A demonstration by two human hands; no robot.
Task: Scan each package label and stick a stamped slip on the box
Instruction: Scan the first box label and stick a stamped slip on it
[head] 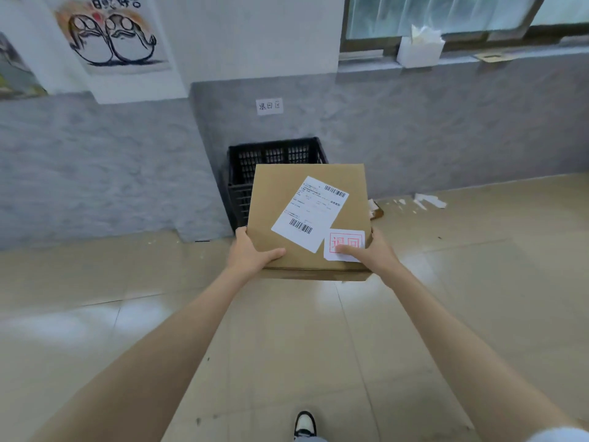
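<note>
Out in front of you, held at arm's length above the tiled floor [478, 282], the cardboard box [306, 218] sits level with its top facing up, so the shipping label [309, 213] and the stamped slip [344, 245] both stay readable. Your left hand [251, 253] clasps the near left corner, thumb lying across the top. Your right hand [369, 253] grips the near right corner, its thumb resting on the slip, likely pressing it flat so it sticks. Just beyond the box stands a black crate [274, 161] against the wall, under a small handwritten sign [269, 106]; the box looks bound for that crate
</note>
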